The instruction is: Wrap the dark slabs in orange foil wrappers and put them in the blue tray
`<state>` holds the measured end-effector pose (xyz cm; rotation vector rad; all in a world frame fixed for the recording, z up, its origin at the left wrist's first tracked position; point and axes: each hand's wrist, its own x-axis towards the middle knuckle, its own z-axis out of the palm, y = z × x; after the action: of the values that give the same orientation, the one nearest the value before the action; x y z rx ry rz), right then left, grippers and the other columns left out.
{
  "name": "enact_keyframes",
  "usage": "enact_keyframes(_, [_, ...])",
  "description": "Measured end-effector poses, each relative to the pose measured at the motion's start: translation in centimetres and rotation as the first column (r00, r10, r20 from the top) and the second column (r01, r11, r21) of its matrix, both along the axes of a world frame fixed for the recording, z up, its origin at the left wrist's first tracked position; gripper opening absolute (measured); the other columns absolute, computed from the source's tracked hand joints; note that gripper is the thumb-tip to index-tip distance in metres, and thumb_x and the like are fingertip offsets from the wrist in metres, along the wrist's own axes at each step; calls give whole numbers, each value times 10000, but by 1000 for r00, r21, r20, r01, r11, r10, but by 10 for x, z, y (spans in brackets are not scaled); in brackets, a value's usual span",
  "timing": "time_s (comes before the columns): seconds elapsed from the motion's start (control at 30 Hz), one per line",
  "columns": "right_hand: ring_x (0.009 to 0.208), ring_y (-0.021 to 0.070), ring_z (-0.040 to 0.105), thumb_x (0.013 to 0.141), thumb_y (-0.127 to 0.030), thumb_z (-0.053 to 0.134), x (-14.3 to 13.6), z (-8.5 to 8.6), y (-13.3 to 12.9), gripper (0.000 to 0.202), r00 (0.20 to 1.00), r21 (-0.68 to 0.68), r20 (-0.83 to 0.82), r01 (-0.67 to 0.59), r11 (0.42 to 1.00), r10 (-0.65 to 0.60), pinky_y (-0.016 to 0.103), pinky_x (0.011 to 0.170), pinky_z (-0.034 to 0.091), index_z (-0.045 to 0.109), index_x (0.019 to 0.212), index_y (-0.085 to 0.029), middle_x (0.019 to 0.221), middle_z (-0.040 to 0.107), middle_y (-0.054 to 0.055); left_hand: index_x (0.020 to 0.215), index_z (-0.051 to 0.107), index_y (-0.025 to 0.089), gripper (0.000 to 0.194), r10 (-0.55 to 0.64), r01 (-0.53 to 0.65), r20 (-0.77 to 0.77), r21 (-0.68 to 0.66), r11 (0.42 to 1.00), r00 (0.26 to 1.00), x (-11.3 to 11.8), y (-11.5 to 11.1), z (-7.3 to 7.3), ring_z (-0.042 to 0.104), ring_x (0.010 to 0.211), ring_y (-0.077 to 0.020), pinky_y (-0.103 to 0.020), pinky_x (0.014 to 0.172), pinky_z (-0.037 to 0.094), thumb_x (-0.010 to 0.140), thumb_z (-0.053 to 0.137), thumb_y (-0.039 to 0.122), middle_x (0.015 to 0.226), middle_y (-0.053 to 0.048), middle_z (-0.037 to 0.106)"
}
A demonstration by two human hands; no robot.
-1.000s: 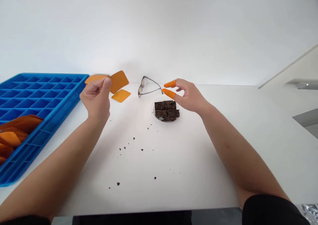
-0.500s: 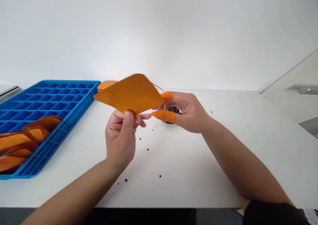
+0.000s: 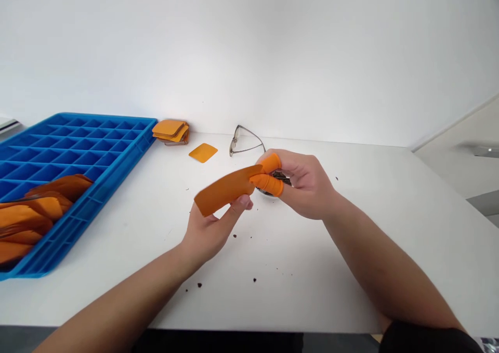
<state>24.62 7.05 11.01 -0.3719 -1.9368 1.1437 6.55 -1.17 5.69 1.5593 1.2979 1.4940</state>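
Note:
A flat orange paper piece [image 3: 226, 187], rounded at its corners, is held above the table between both hands. My left hand [image 3: 210, 233] grips its lower edge from below, the thumb on the near side and the other fingers mostly hidden behind it. Orange rubber finger cots cover the thumb and index finger of my right hand [image 3: 306, 184], which are closed in a pinch on the paper's right end. Partly hidden behind this hand is a small dish [image 3: 268, 196] with dark bits in it.
A blue compartment tray [image 3: 88, 215] stands at the left, with several orange paper packets [image 3: 27, 220] inside. Towards the wall are a stack of orange papers [image 3: 171, 129], one loose orange paper [image 3: 203, 153] and eyeglasses [image 3: 249, 149]. Dark crumbs [image 3: 199, 285] are scattered over the white table [image 3: 331, 290].
The orange paper has come down and turned, so it shows narrower. My right thumb and index finger, apart before, have closed on its right end. My left hand has shifted right.

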Motion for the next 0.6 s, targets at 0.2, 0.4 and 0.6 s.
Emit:
enact_keyframes(0.2, [708,109,576,952,-178,651,9,7,-2,86,999,248,54,-12,969,-1,294,599,497,730,952,-213,861,666,23,1128,760,252,275,113,3,-169,568,823,979,-19,2,15,720,799,-167,-260,606,573,888,702,131,948,-46,776])
enact_keyframes(0.4, [814,134,645,949,-106,635,15,21,-12,190,994,355,105,-36,934,-1,302,646,535,738,1066,-216,907,699,46,1091,777,202,302,161,65,-234,731,679,959,-24,-3,22,697,683,-157,-277,543,551,825,758,61,879,-67,751])
enact_keyframes(0.6, [818,150,651,894,-171,743,8,14,-11,307,991,345,131,-48,938,3,316,650,560,734,1182,-277,963,699,38,1060,766,235,237,192,22,-193,758,652,962,-31,-1,18,677,691,-156,-323,584,554,847,772,131,871,-38,746])
